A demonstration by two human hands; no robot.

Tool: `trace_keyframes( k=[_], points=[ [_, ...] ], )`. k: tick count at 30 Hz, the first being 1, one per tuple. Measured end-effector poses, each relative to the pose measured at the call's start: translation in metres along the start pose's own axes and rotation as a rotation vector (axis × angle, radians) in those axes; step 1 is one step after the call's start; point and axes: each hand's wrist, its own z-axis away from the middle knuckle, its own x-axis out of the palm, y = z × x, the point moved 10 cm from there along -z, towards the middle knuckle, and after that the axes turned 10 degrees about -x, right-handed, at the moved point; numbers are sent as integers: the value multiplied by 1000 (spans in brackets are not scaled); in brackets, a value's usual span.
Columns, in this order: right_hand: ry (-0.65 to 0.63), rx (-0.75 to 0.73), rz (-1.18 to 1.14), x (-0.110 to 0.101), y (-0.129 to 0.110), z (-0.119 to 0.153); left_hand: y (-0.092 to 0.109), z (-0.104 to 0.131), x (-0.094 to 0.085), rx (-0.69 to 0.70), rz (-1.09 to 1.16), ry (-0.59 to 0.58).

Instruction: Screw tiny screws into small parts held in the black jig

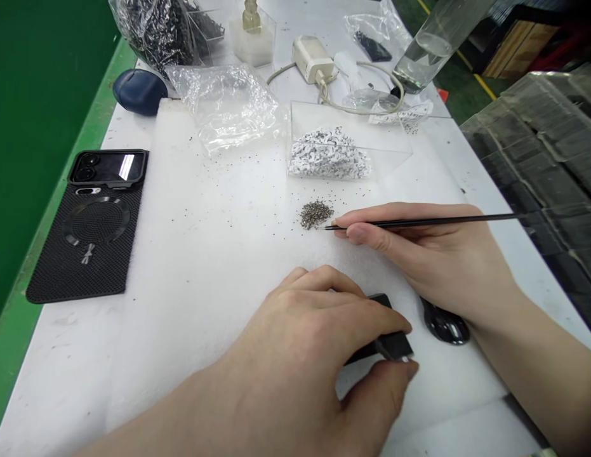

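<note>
My right hand (pixel 419 247) pinches a thin black tweezer-like tool (pixel 438 221), its tip at the edge of a pile of tiny metallic pieces (pixel 316 214) on the white foam sheet (pixel 219 254). Lower down, my left hand (pixel 318 330) is closed around a black block-shaped object (pixel 395 346). A small white bit shows at that block's end, by my thumb. My palm and fingers hide the rest of the block. Under my right wrist lies a glossy black rounded object (pixel 445 322). Behind the pile stands a clear tray (pixel 395 136) with many small white pieces (pixel 328 154).
A black phone (pixel 92 228) lies at the left, with a dark blue rounded object (pixel 139 92) behind it. Plastic bags (pixel 233 108), a white charger (pixel 313 58) with cable and a clear container of liquid (pixel 426 54) stand at the back. Stacked boxes (pixel 552 146) are at the right.
</note>
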Motion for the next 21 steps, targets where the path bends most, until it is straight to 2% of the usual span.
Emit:
trace_keyframes(
  k=[4,7,10,14,17,21],
  points=[
    [8,-3,-28,1,0,0,3,1,-1,10,-27,12],
    [66,-22,-117,-4,-5,0,6,4,1,78,-56,1],
    [158,-67,-167,-20,-15,3,11,7,-2,157,-72,33],
    [194,-212,-41,-49,-36,15,15,11,-14,218,-127,184],
    [139,-361,-52,-58,-52,30,14,12,-17,192,-174,256],
    [-66,-408,-194,-41,-55,39,8,10,-17,102,-150,260]
  ],
)
